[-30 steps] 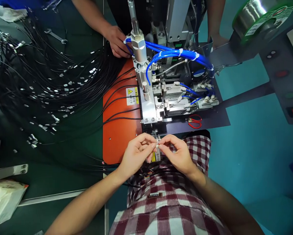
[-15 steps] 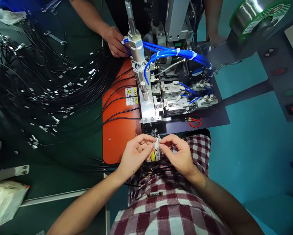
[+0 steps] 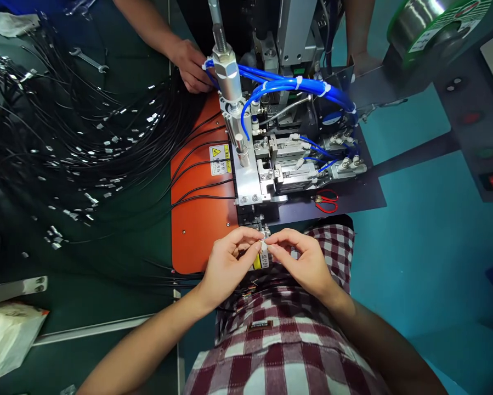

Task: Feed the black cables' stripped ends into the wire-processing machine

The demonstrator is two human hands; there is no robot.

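Observation:
My left hand (image 3: 232, 262) and my right hand (image 3: 299, 259) meet fingertip to fingertip just past the near end of the machine. Each pinches with thumb and forefinger, both closed on something too small to make out. Right behind the fingertips sits a small metal fixture (image 3: 264, 233) of the machine. Beneath them shows a white and yellow label (image 3: 264, 260) with printed characters. Under my left wrist, several thin coloured wire ends (image 3: 249, 289) lie by the checked apron (image 3: 266, 307).
Black cables (image 3: 126, 159) with metal plugs cover the left bench; several run across the orange plate (image 3: 200, 230) into the machine (image 3: 246, 181). Red-handled snips (image 3: 327, 201) lie right of it. Another person's hand (image 3: 192, 66) is at the far side. A solder spool (image 3: 435, 33) hangs upper right.
Both hands stay almost in place, with the fingertips slightly shifted. A thin reddish strand seen between them earlier no longer shows clearly. The whole view has moved a little.

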